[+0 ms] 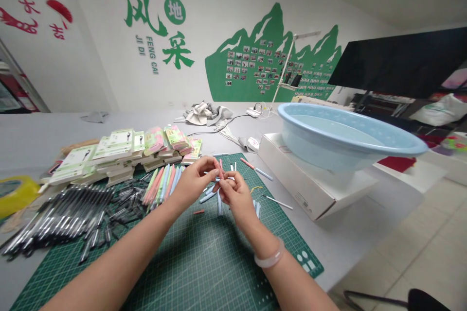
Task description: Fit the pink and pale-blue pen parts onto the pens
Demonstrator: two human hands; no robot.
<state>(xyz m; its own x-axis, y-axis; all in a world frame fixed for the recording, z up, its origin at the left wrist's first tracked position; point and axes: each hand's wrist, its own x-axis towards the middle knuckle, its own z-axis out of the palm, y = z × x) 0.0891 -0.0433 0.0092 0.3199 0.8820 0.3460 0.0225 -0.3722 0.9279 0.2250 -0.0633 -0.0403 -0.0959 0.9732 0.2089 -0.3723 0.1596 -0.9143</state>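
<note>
Over the green cutting mat (pixel 175 262), my left hand (pixel 199 180) and my right hand (pixel 237 197) meet with fingertips pinched together. Between them is a small pink pen part (pixel 221 169), partly hidden by the fingers. Light blue pen pieces (pixel 207 197) lie beneath and beside the hands, and a short pink piece (pixel 199 212) rests on the mat below my left hand. Just left of that hand is a row of pink, green and blue pens (pixel 162 182). A white bracelet circles my right wrist.
Black pens (pixel 69 214) and loose black caps (pixel 127 197) cover the left side. Behind them are stacked small boxes (pixel 113 148). Yellow tape (pixel 18 197) lies far left. At right, a blue basin (pixel 343 141) sits on a white box (pixel 302 184), overhanging its edge.
</note>
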